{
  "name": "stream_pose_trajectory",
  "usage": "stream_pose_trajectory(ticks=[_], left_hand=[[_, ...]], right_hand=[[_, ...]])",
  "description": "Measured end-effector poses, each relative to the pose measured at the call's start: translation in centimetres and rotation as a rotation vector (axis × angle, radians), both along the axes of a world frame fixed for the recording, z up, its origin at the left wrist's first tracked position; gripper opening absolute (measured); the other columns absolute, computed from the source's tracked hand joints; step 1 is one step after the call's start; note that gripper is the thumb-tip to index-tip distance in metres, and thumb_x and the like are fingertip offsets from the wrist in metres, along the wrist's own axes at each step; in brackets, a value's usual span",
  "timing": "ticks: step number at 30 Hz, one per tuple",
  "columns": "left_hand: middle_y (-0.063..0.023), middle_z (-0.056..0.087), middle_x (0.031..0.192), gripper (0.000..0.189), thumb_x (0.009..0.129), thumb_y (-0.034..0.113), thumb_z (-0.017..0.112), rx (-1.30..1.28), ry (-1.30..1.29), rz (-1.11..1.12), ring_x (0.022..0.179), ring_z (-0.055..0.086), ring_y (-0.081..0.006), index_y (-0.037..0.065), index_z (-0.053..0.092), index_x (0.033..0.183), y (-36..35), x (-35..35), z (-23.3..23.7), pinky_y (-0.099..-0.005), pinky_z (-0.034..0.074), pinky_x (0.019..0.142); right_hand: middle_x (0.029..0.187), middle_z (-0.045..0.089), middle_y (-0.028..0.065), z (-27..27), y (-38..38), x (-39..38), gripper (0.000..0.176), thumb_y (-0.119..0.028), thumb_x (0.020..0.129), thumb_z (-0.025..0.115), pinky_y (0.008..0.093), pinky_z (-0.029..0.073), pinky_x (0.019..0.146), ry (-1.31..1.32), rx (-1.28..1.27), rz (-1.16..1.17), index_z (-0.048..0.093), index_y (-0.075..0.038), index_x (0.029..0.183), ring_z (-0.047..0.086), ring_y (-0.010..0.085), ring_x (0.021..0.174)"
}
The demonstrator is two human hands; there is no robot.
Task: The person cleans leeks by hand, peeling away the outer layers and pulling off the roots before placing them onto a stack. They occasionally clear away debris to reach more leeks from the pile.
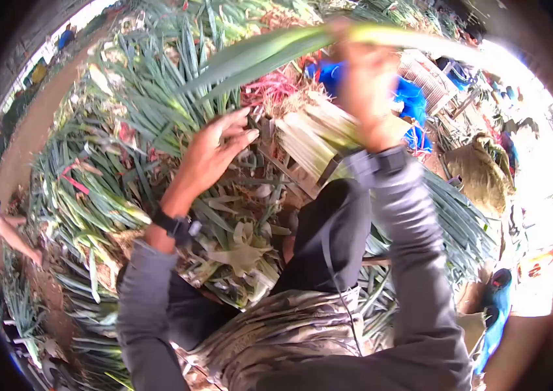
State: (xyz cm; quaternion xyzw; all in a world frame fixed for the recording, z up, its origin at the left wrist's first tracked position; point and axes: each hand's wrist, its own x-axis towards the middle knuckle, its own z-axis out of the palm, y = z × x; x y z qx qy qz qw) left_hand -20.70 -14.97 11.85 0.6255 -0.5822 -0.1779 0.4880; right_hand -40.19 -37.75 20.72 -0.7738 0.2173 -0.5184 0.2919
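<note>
My right hand [369, 91], smeared by motion, is raised at the upper middle and closed around a leek [276, 52]. The stalk's green leaves stretch to the left, and its pale end points right into the glare. My left hand [214, 153] is held out with fingers slightly apart and nothing in it. Between and below the hands lies a row of leeks [312, 133], white stalks with root ends side by side. Their green leaves [456, 218] run out past my right forearm. Pink-red strips [273, 90] lie just beyond the roots.
Heaps of leeks [152, 98] spread ahead and to the left. Stripped leaves [240, 251] cover the ground by my legs. Blue plastic [410, 101] and a brown sack [478, 173] are at the right. Another person's arm [19, 240] shows at the far left, near a dirt path [42, 117].
</note>
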Motion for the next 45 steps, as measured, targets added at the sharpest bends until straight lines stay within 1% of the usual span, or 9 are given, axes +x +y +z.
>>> stream_pose_trajectory(ticks=[3, 6, 8, 10, 13, 14, 24, 33, 45], left_hand=[[-0.0163, 0.068, 0.124, 0.048, 0.104, 0.034, 0.059, 0.160, -0.231, 0.060, 0.116, 0.065, -0.0245, 0.005, 0.055, 0.142, -1.1, 2.2, 1.1, -0.0400, 0.050, 0.103], [-0.0177, 0.070, 0.120, 0.049, 0.102, 0.040, 0.060, 0.098, -0.261, 0.091, 0.111, 0.067, -0.0268, 0.003, 0.061, 0.134, -5.4, 6.1, -2.0, -0.0415, 0.053, 0.098], [-0.0186, 0.071, 0.111, 0.044, 0.101, 0.036, 0.063, 0.113, -0.256, 0.162, 0.098, 0.071, -0.0296, -0.001, 0.065, 0.127, -8.1, 5.2, -3.9, -0.0397, 0.056, 0.089], [-0.0192, 0.071, 0.109, 0.037, 0.101, 0.032, 0.062, 0.087, -0.299, 0.093, 0.098, 0.071, -0.0285, 0.002, 0.068, 0.122, -10.8, 3.8, -6.3, -0.0387, 0.056, 0.086], [-0.0184, 0.071, 0.108, 0.028, 0.099, 0.025, 0.063, 0.088, -0.361, -0.022, 0.097, 0.070, -0.0272, 0.003, 0.070, 0.115, -15.4, 0.9, -11.0, -0.0387, 0.057, 0.086], [-0.0180, 0.070, 0.109, 0.026, 0.098, 0.023, 0.064, 0.004, -0.382, -0.066, 0.097, 0.070, -0.0267, 0.003, 0.071, 0.114, -17.2, 0.3, -13.5, -0.0391, 0.057, 0.086], [-0.0100, 0.065, 0.100, 0.022, 0.096, 0.022, 0.061, -0.178, -0.622, 0.075, 0.103, 0.057, -0.0298, 0.004, 0.070, 0.100, -24.8, -4.2, -19.4, -0.0407, 0.050, 0.091], [-0.0078, 0.063, 0.097, 0.023, 0.096, 0.019, 0.062, -0.175, -0.504, 0.075, 0.091, 0.057, -0.0299, 0.011, 0.070, 0.116, -24.9, -3.7, -19.8, -0.0409, 0.050, 0.081], [-0.0070, 0.063, 0.097, 0.021, 0.092, 0.024, 0.065, -0.105, -0.524, 0.084, 0.094, 0.060, -0.0262, 0.012, 0.073, 0.107, -24.7, -3.5, -19.5, -0.0376, 0.054, 0.083]], right_hand=[[0.071, 0.065, 0.0043, 11.2, 1.2, -7.1, 0.034, -0.033, 0.097, 0.070, 0.0277, 0.042, 0.051, 0.127, -0.282, -0.262, 0.069, 0.001, 0.093, 0.053, 0.0099, 0.059], [0.102, 0.074, 0.0134, 14.1, -7.9, -13.1, 0.043, -0.040, 0.100, 0.062, 0.0337, 0.055, 0.075, 0.916, -0.471, -0.576, 0.067, -0.005, 0.125, 0.072, 0.0235, 0.085], [0.104, 0.072, 0.0130, 9.2, -10.9, -15.6, 0.033, -0.034, 0.096, 0.067, 0.0403, 0.055, 0.075, 1.040, -0.772, -0.427, 0.067, -0.005, 0.113, 0.070, 0.0312, 0.089], [0.083, 0.065, 0.0198, 2.2, -11.8, -17.1, 0.021, -0.026, 0.095, 0.063, 0.0502, 0.052, 0.067, 1.150, -0.602, -0.096, 0.061, -0.006, 0.103, 0.065, 0.0397, 0.075], [0.085, 0.063, 0.0149, -8.9, -10.5, -18.5, 0.021, -0.024, 0.083, 0.070, 0.0455, 0.051, 0.069, 1.473, -0.509, 0.015, 0.064, -0.007, 0.094, 0.064, 0.0350, 0.077], [0.087, 0.062, 0.0166, -11.6, -10.2, -19.2, 0.019, -0.024, 0.083, 0.070, 0.0457, 0.051, 0.070, 1.426, -0.258, 0.126, 0.064, -0.007, 0.089, 0.064, 0.0369, 0.079], [0.086, 0.062, 0.0179, -14.5, -7.9, -14.6, 0.034, -0.027, 0.093, 0.066, 0.0496, 0.051, 0.063, 1.446, -0.322, 0.224, 0.053, -0.001, 0.111, 0.065, 0.0388, 0.071], [0.084, 0.060, 0.0156, -18.9, -9.6, -10.5, 0.031, -0.021, 0.096, 0.063, 0.0465, 0.050, 0.058, 1.434, -0.430, 0.229, 0.057, 0.002, 0.116, 0.064, 0.0342, 0.068], [0.096, 0.059, 0.0141, -18.4, -8.6, -11.2, 0.030, -0.027, 0.097, 0.065, 0.0438, 0.054, 0.059, 1.185, -0.317, 0.133, 0.061, -0.005, 0.116, 0.066, 0.0334, 0.073]])
